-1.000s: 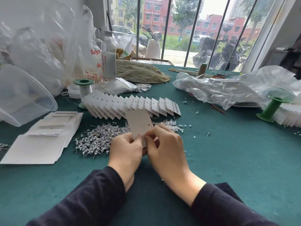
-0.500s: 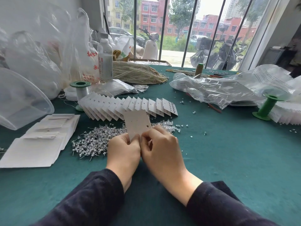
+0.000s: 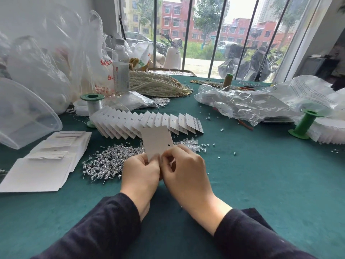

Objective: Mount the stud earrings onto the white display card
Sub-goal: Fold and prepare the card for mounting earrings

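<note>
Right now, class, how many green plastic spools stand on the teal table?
2. One green plastic spool stands left, behind the row of white cards; the other stands far right, beside the crumpled clear bag. Bags could hide more.

Open table (image 3: 261, 184) rightward; stud pile (image 3: 108, 163) and fanned cards (image 3: 130, 124) seemingly block ahead-left.

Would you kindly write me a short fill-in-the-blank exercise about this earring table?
1. The left hand and the right hand both hold the same white ____.
2. The pile of loose stud earrings lies to the ____ of the left hand.
3. The spool at the left end of the row of overlapping cards has a ____ rim.
Missing words: card; left; green.
</note>
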